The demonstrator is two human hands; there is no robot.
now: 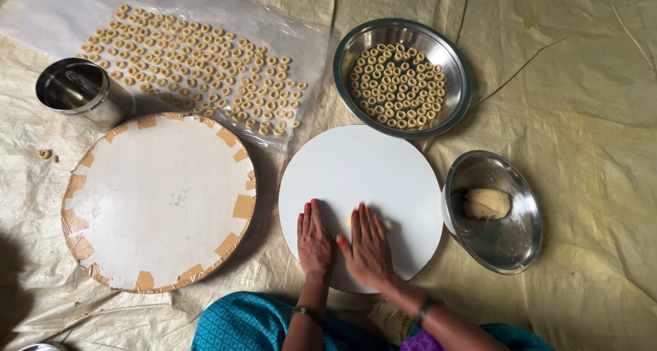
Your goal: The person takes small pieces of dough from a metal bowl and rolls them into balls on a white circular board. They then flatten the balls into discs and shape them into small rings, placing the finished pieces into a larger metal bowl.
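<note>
Near edge: left hand [315, 238] and right hand [368, 245] are laid flat, fingers together, on the white round board [363, 173], soft pliable dough bit [387, 224] judged best rolled gently under the palms.

no boxes, printed labels, signs or screens showed. the nearest to packaging was a clear plastic sheet [48, 16] at eleven o'clock, spread flat and creased, roughly rectangular, see-through with a whitish glare. at nine o'clock, squarish tan tape patches [242, 206] ringed the edge of a round white board [157, 200]; each was plain, with nothing printed on it.
</note>
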